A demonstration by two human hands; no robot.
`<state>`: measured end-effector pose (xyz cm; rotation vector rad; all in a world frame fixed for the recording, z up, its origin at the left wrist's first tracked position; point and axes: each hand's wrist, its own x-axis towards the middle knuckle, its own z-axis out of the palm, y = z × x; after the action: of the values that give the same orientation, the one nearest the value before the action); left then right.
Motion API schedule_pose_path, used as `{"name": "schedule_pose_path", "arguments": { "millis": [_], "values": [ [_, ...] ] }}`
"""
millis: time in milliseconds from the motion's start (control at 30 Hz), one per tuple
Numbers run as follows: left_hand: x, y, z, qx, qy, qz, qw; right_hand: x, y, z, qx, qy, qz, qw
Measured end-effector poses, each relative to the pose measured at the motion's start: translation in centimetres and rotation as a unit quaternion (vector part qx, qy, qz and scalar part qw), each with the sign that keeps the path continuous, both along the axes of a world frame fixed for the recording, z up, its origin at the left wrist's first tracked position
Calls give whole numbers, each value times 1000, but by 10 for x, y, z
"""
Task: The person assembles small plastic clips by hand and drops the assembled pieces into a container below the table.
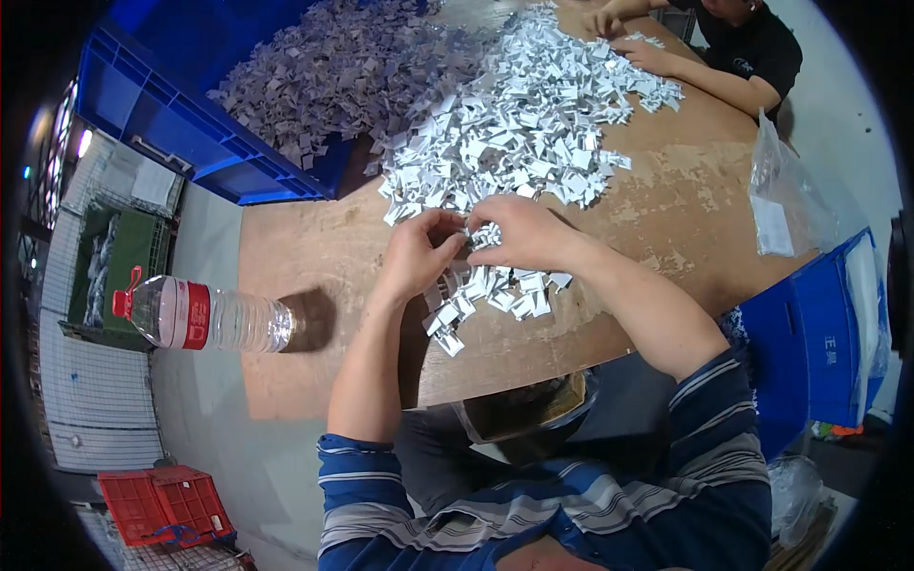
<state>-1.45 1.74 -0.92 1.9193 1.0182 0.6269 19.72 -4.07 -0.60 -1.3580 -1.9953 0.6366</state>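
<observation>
Both my hands meet over the wooden table, at the near edge of a big heap of small white flat pieces [514, 124]. My left hand [417, 252] is closed, fingers bent toward the thumb; its fingertips touch the right hand's and hide whatever they pinch. Curled round a little cluster of small white pieces [486, 235], my right hand [526, 233] has its thumb and forefinger on either side of them. Closer to me, below the hands, lies a smaller scatter of the same pieces [505, 290].
A tipped blue crate [181, 114] spills pieces at the far left. A red-capped water bottle [205, 314] stands at left. Across the table, a co-worker's hands [633, 43] touch the heap. A clear plastic bag [776, 195] and blue bin [800, 333] are at right.
</observation>
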Motion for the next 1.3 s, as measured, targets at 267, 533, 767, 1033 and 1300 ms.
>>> {"name": "schedule_pose_path", "arguments": {
  "millis": [267, 533, 767, 1033, 1300],
  "values": [
    [8, -7, 6, -44, -72, 63, 994, 3, 0, 12, -45, -2, 6, 999],
    [14, -8, 4, -39, -110, 74, 990, 15, 7, 7, -125, 207, -34, 970],
    [13, -12, -2, -9, -188, 100, 977, 5, -4, 35, -254, 363, -51, 895],
    [18, -25, 9, 123, -179, 69, 974, -9, -12, 37, -358, 581, -55, 729],
    [21, -21, 9, 113, -219, 80, 966, 4, 2, 19, -360, 531, -47, 766]
  ]
}}
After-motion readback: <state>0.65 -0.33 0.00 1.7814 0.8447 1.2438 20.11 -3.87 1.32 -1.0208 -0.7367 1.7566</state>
